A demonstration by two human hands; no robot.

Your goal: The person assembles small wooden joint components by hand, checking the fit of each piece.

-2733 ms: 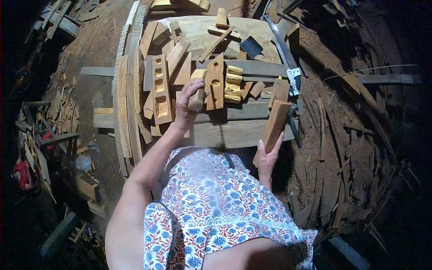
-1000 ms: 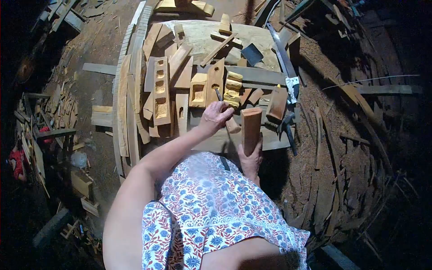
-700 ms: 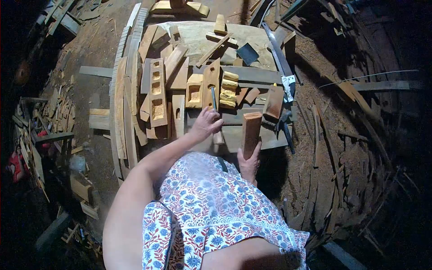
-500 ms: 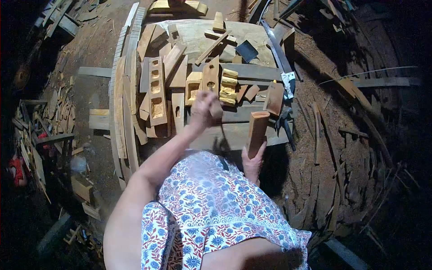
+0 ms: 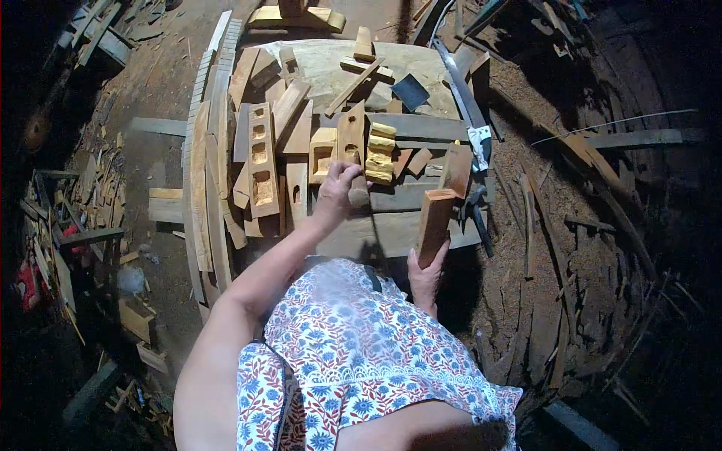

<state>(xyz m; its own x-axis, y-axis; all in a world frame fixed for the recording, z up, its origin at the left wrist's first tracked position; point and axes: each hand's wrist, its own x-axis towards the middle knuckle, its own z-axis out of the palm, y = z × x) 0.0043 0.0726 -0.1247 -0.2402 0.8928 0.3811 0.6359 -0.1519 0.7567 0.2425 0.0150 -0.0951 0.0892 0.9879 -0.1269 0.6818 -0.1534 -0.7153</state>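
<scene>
Inside left fingers (image 5: 348,172), tool handle (image 5: 359,198); right fingers (image 5: 441,254), wooden block (image 5: 434,222).

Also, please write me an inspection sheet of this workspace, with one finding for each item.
Surface: plank bench, with a pale slab at the far side.
Work pieces: holed board, pocketed board and ridged piece lie side by side, with other wood between.
Clutter: offcuts overlap; dark sheet on the slab; saw along the right edge.
Left hand: grips a handle at the holed board; its working end cannot be made out.
Right hand: grips a wood block, raised at a slant.
Cables: a thin pale strand at right; cable or not, unclear.
Surroundings: scraps on brown ground; dark edges.
</scene>
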